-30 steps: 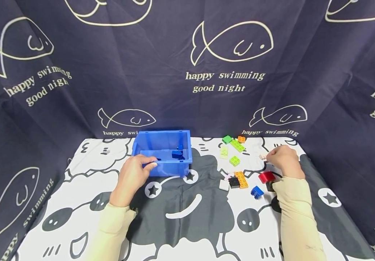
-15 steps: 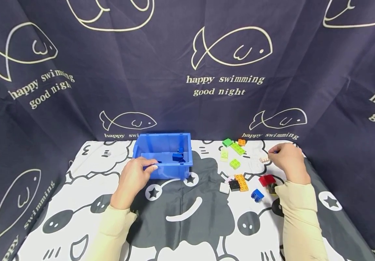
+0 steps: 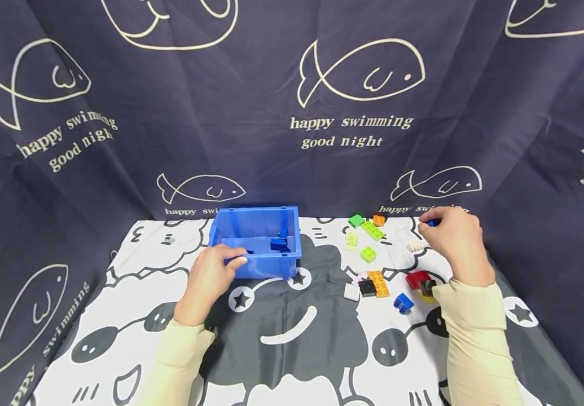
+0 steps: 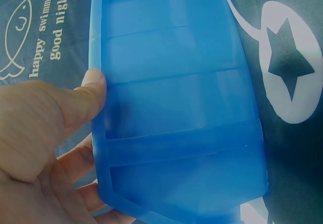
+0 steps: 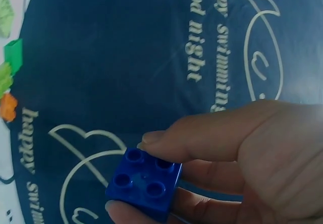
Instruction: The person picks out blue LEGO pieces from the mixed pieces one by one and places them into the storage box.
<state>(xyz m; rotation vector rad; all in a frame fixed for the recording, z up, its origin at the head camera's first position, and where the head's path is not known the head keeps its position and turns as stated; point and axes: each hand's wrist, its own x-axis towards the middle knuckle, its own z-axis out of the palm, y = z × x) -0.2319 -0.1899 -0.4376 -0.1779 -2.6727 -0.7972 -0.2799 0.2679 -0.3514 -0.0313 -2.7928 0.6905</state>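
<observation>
My left hand [image 3: 214,273] grips the front rim of a blue plastic bin [image 3: 266,265], thumb on one side of the wall and fingers on the other in the left wrist view. A few dark blue bricks [image 3: 279,243] lie inside the bin. At the back right, my right hand [image 3: 455,237] pinches a square blue building brick [image 5: 144,181] with several round studs, held between thumb and fingers. In the head view most of that brick is hidden by the hand. A pale studded brick [image 3: 417,247] lies on the cloth just left of the right hand.
Left of the right hand lie green bricks [image 3: 372,230] and a small orange brick [image 3: 378,220]. Nearer are a long orange brick [image 3: 378,284], a black one [image 3: 367,288], a white one [image 3: 351,292], a blue one [image 3: 403,303] and a red one [image 3: 416,279].
My right hand has moved up and to the right, away from the pale brick, and a blue brick now shows between its fingers. The left hand keeps its hold on the bin.
</observation>
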